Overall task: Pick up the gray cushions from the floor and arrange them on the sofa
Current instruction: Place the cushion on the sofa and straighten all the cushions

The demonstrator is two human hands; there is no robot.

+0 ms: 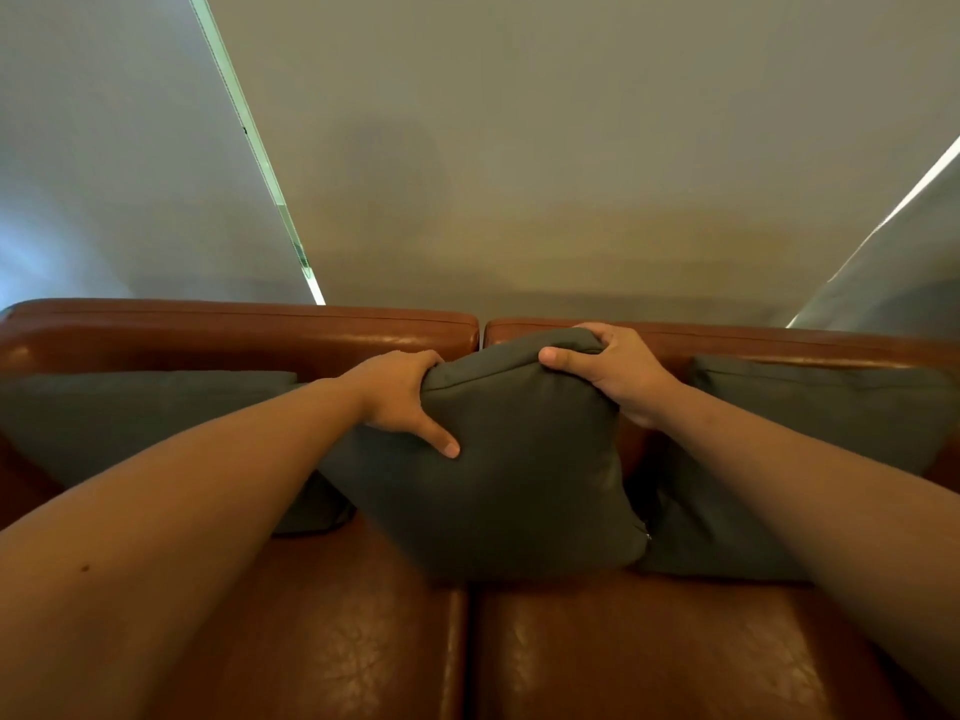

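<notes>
A gray cushion (519,470) stands upright in the middle of the brown leather sofa (649,652), over the seam between the two seats. My left hand (405,392) grips its upper left corner, thumb pressed on the front. My right hand (618,366) grips its upper right corner at the top of the backrest. A second gray cushion (130,418) leans against the backrest on the left. A third gray cushion (810,418) leans on the right, partly behind my right forearm.
The sofa's backrest (234,330) runs across the view, with a beige wall (519,174) right behind it. Pale blinds (104,174) hang at the left, and another (898,262) at the far right. Both seat cushions show bare leather in front.
</notes>
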